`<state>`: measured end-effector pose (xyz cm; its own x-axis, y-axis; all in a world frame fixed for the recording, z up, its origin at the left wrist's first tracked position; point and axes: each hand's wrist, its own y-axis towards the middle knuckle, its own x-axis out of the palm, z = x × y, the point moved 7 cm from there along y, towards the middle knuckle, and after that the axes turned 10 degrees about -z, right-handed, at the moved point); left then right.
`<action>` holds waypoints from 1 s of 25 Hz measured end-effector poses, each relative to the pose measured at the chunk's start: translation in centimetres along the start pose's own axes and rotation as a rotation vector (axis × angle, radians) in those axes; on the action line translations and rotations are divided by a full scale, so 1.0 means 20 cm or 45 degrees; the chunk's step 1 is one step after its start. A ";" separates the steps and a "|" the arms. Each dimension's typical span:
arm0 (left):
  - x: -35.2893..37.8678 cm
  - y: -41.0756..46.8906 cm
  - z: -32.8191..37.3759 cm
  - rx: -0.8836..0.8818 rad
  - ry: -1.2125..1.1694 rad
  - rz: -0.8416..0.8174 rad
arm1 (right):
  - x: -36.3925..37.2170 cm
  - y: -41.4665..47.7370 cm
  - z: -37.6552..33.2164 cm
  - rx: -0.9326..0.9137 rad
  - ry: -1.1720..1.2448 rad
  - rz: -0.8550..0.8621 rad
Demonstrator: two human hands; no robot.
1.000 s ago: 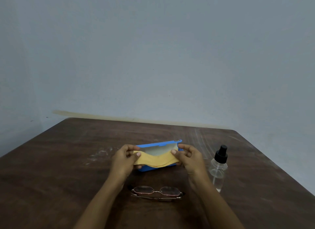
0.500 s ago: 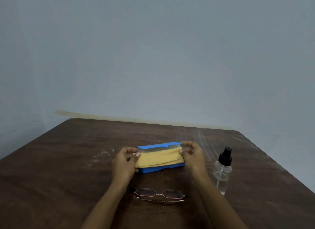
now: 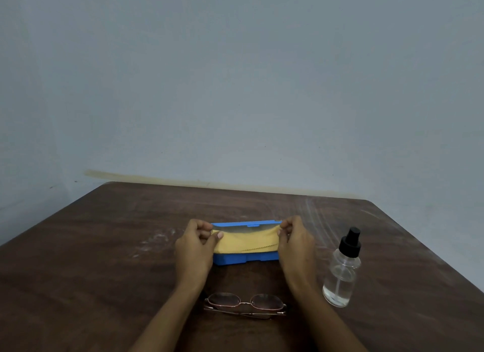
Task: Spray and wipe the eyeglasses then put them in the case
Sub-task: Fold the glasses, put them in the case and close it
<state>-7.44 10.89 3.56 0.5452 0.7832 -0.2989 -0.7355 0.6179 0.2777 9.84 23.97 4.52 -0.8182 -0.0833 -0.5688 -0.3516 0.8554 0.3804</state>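
A yellow cleaning cloth (image 3: pixel 245 242) is stretched flat between my two hands, just above and in front of the open blue eyeglass case (image 3: pixel 246 258). My left hand (image 3: pixel 195 246) pinches the cloth's left end and my right hand (image 3: pixel 294 243) pinches its right end. The cloth hides most of the case's inside. Folded thin-rimmed eyeglasses (image 3: pixel 245 303) lie on the table nearer to me, between my forearms. A clear spray bottle (image 3: pixel 341 271) with a black pump top stands upright to the right of my right hand.
Everything rests on a dark brown wooden table (image 3: pixel 104 260) with pale smudges left of the case. A plain grey-blue wall stands behind the table's far edge. The table's right edge runs diagonally past the bottle.
The sagging cloth has been pulled taut and raised over the case; both hands moved slightly apart and farther from me. Glasses and bottle have not moved on the table.
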 end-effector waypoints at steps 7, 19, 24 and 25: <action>0.00 0.01 0.00 -0.024 0.064 0.027 | -0.01 -0.03 0.01 -0.020 0.011 0.037; 0.04 0.01 0.04 0.138 0.348 0.017 | 0.00 -0.03 -0.03 -0.158 -0.222 0.012; 0.05 0.03 0.01 0.108 0.358 -0.008 | 0.02 -0.02 -0.01 -0.104 -0.231 -0.083; 0.05 0.04 0.01 0.104 0.362 -0.009 | 0.02 -0.02 -0.01 -0.103 -0.246 -0.090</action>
<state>-7.33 12.18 3.63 0.4067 0.7355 -0.5418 -0.6911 0.6356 0.3441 9.53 23.47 4.18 -0.6907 -0.0352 -0.7223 -0.4463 0.8066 0.3875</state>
